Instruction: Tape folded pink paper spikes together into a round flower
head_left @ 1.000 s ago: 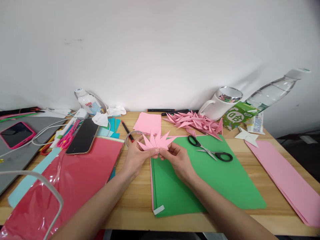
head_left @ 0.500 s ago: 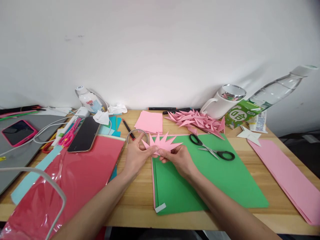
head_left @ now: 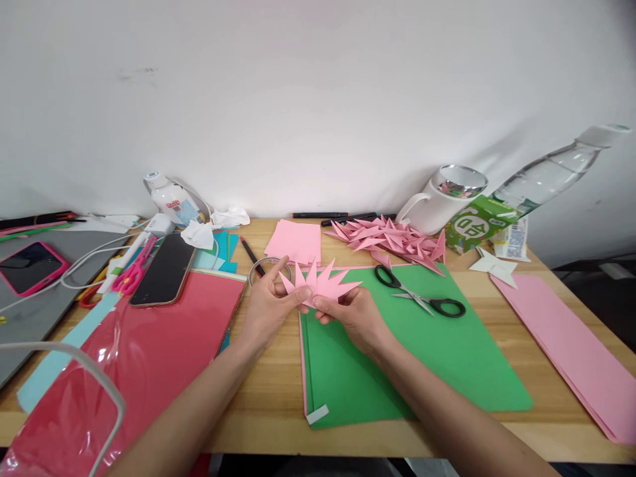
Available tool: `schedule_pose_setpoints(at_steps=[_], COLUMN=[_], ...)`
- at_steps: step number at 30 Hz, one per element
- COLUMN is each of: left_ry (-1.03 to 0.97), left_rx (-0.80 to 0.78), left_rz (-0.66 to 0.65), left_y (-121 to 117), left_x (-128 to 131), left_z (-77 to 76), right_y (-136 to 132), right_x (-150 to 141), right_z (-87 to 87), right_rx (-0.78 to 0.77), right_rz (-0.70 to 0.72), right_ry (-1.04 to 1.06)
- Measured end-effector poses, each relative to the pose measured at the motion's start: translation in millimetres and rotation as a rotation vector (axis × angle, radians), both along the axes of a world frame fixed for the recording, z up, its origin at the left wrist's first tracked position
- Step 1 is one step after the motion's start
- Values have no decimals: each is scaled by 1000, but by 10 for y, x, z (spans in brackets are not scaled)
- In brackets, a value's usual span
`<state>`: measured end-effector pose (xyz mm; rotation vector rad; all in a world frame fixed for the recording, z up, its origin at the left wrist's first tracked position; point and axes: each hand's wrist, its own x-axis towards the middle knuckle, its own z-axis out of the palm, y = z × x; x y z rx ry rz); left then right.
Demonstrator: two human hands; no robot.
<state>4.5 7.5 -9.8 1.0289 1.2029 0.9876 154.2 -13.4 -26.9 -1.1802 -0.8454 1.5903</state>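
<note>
Between both hands I hold a pink folded paper piece with several sharp points (head_left: 322, 279), fanned upward. My left hand (head_left: 271, 301) pinches its lower left side with thumb and fingers. On its lower right my right hand (head_left: 350, 310) grips the paper, thumb in front. The held piece is just over the left edge of a green paper stack (head_left: 397, 358). Black-handled scissors (head_left: 420, 296) lie partly open on that stack, right of my hands. Beyond them rests a heap of pink spiky folded papers (head_left: 392, 238). A roll of tape (head_left: 256, 270) is partly hidden behind my left hand.
Pink paper squares (head_left: 294, 242) lie near the wall. A white mug (head_left: 442, 199), green box (head_left: 477, 225) and clear bottle (head_left: 551, 172) stand at right, near pink sheets (head_left: 561, 351). A red plastic-wrapped pack (head_left: 163, 351), phone (head_left: 163, 270) and pink scissors (head_left: 134, 268) lie left.
The view has shifted slightly, so most things sit a little further left. My hands keep the same grip on the pink folded paper, with hardly any visible movement.
</note>
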Motion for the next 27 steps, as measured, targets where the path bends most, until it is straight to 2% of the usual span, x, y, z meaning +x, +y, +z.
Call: schedule_pose_setpoints(at_steps=[6,9,14,21,27], left_ry=[-144,-109,-58,-86,-119], left_rx=[-30,-35,-19,8,21], left_rz=[79,75,145,82,76], left_y=[25,16,-4,-61,-73], left_x=[24,28,37,58,76], left_z=[-46,-42,17,-23,19], right_y=[12,10,0,-2,-9], right_x=[-14,-13,-11,7,-18], right_z=[5,10,4,-52,-66], right_rx=[-59,-39,-34,-29,-47], right_rz=[-22,-19,-50,-43,-37], right_ry=[49,66,123,85,146])
